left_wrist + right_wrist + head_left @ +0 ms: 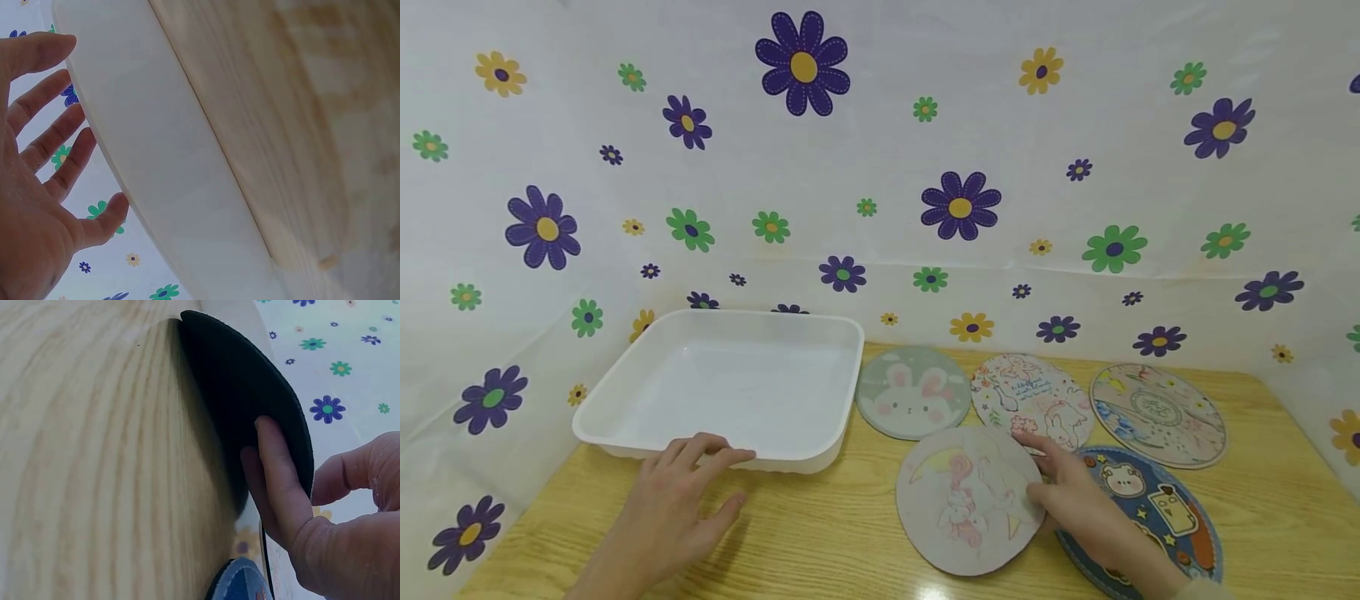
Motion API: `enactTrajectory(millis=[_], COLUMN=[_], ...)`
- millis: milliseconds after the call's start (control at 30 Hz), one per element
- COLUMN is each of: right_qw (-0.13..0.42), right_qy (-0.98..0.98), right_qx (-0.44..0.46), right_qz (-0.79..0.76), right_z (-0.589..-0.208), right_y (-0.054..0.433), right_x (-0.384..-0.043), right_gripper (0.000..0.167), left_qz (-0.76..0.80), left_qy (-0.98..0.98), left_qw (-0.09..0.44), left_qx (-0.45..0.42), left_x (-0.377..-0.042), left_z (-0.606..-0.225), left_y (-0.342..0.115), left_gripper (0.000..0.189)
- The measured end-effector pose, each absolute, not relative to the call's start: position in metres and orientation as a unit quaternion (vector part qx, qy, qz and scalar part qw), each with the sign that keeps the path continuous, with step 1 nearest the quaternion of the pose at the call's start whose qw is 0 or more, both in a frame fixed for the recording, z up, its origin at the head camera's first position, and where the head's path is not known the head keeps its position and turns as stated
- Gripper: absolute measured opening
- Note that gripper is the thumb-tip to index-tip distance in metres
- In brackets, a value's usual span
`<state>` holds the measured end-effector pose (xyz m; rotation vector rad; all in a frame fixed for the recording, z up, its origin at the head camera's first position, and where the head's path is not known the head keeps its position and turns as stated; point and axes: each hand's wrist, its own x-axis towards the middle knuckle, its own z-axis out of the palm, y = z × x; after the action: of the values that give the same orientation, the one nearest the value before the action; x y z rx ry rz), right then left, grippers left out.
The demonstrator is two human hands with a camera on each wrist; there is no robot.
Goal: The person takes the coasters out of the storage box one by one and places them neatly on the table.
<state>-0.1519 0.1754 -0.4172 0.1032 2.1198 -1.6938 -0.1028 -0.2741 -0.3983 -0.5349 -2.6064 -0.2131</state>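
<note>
A pale round mouse pad [958,508] with a pastel moon-and-character print is pinched at its right edge by my right hand [1078,500]. In the right wrist view its black underside [240,375] tilts up off the table, fingers beneath and thumb on the other face. My left hand [673,508] rests its fingertips at the near rim of a white rectangular tray [820,457]. The left wrist view has those fingers [59,128] loosely spread along the tray's edge, not wrapped round it.
Behind the held pad lie a green rabbit pad [913,396], a white pad with red drawings [1037,392] and a floral pad [1157,417]. A dark blue cartoon pad [1198,533] lies partly under my right forearm. A flower-print cloth [880,150] backs the wooden table [820,533].
</note>
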Motion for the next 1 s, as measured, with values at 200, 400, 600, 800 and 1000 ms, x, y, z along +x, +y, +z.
enactTrajectory(millis=[200,400,600,800,1000], right_qw=[0.222,0.227,0.224,0.229,0.183], right_qy=[0.76,0.762,0.769,0.791,0.851], right_qx=[0.049,0.054,0.058,0.029,0.002], right_qz=[-0.608,-0.604,-0.595,-0.566,-0.492], right_z=[-0.422,-0.424,-0.425,-0.421,-0.415], right_y=[0.177,0.179,0.18,0.188,0.196], right_x=[-0.149,-0.146,-0.144,-0.146,-0.153], right_gripper=[0.074,0.075,0.075,0.065,0.049], left_qz=[-0.077,-0.082,-0.086,-0.09,-0.09], left_qy=[-0.952,-0.95,-0.945,-0.947,-0.945], left_qw=[0.225,0.231,0.243,0.236,0.241], left_qx=[-0.19,-0.194,-0.201,-0.198,-0.202], left_x=[-0.102,-0.102,-0.103,-0.102,-0.102], left_z=[-0.399,-0.4,-0.4,-0.399,-0.399], left_y=[-0.274,-0.275,-0.276,-0.275,-0.275], left_gripper=[0.04,0.04,0.041,0.04,0.04])
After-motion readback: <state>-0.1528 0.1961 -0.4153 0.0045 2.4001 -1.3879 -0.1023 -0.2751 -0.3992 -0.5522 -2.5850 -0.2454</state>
